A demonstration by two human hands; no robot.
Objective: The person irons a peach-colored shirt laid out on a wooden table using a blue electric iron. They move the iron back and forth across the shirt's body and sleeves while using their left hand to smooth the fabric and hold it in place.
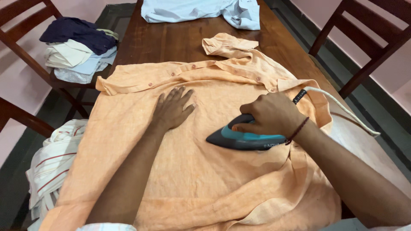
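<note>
A rumpled orange button-up shirt (205, 171) is pinned flat by the open left hand (172, 109); the right hand (272, 114) is clamped around a teal-and-grey iron (244, 139).

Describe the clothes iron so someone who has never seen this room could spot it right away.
Start at the long dark wooden table, spread with an orange shirt. On the shirt's right half the right hand grips the iron. It is the only hard, pointed thing there: dark grey and teal, its white cord trailing right.

Folded clothes (79, 49); blue shirt (201, 10); chairs (364, 38)
</note>
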